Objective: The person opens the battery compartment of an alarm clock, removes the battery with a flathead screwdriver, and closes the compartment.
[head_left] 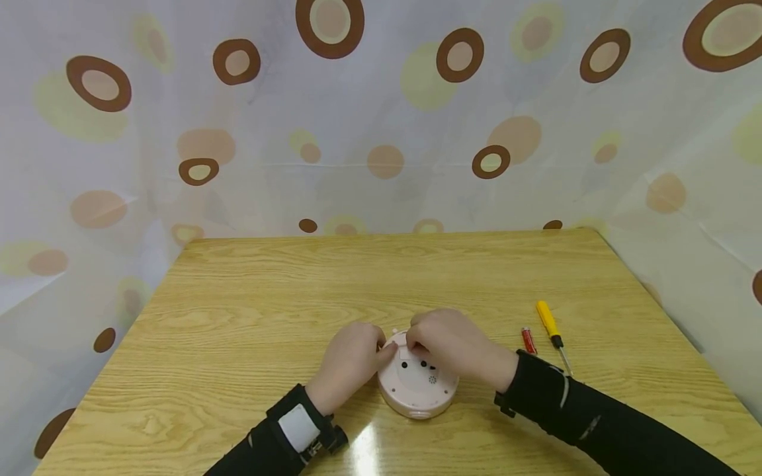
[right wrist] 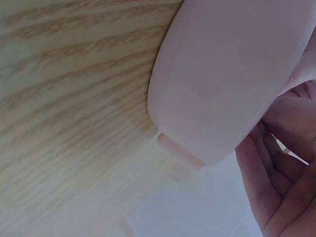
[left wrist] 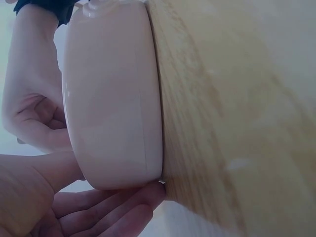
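Observation:
A round, pale pink alarm clock [head_left: 411, 390] lies on the table with its back up, showing dark knobs, small screw holes and a speaker grille. My left hand [head_left: 351, 357] grips its upper left rim, thumb on the back and fingers down the side; in the left wrist view those fingers [left wrist: 123, 212] reach under the edge. Bent over the rectangular compartment area [head_left: 407, 354] near the top is my right hand [head_left: 446, 337], thumb and fingertips close together there. The right wrist view shows its curled fingers [right wrist: 276, 182] beside the clock's edge; I cannot tell what they pinch.
Right of the clock, a red battery [head_left: 528, 340] lies by the right forearm. Beside it is a screwdriver [head_left: 549, 320] with a yellow handle, its shaft tip close to the black sleeve [head_left: 571, 396]. A patterned curtain [head_left: 381, 119] hangs behind the wooden table [head_left: 268, 291].

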A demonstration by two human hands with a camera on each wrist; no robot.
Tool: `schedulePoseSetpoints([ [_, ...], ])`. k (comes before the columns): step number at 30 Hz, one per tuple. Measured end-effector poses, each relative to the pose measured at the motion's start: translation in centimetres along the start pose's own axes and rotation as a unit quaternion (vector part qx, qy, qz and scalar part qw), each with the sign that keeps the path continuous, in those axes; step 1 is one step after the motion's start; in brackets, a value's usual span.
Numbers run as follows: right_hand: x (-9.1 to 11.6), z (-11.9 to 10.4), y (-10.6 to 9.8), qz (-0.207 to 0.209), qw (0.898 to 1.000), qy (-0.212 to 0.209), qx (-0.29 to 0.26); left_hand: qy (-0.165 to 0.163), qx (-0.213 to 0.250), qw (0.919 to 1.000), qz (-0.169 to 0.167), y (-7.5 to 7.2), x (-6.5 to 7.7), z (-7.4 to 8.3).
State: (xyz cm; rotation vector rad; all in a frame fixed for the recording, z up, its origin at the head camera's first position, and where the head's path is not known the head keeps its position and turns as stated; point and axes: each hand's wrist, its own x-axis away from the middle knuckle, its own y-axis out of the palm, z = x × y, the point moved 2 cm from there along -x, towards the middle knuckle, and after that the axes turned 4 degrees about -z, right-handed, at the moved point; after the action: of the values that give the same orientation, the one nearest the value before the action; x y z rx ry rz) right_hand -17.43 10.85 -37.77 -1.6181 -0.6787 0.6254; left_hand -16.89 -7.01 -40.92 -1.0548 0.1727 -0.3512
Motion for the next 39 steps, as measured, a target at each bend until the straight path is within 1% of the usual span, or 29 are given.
schedulePoseSetpoints([
  [5, 0.0, 0.1, 0.1, -0.003, 1.0, -0.002, 0.004, -0.001, 0.001, 1.0, 0.0, 0.0, 0.0, 0.0],
  [8, 0.0, 0.0, 0.1, -0.003, 1.0, -0.004, 0.018, 0.0, -0.003, 1.0, 0.001, 0.0, 0.0, 0.0],
  [13, -0.2, -0.5, 0.2, 0.009, 0.999, -0.007, 0.041, 0.0, -0.008, 1.0, 0.002, -0.1, 0.0, -0.1],
  [16, -0.3, -0.7, 0.1, 0.012, 0.999, 0.006, 0.038, 0.001, -0.007, 1.0, 0.002, -0.1, 0.0, -0.1],
  [23, -0.4, -1.1, 0.1, 0.003, 0.998, 0.056, 0.021, 0.002, -0.003, 1.0, 0.0, -0.1, 0.1, -0.2],
  [33, 0.0, -1.1, 0.3, 0.02, 0.998, 0.057, 0.014, 0.002, -0.009, 1.0, 0.0, -0.1, -0.1, -0.1],
  [39, 0.3, -1.0, 0.5, 0.017, 0.998, 0.059, 0.013, -0.004, -0.004, 1.0, -0.006, -0.1, 0.0, 0.0],
])
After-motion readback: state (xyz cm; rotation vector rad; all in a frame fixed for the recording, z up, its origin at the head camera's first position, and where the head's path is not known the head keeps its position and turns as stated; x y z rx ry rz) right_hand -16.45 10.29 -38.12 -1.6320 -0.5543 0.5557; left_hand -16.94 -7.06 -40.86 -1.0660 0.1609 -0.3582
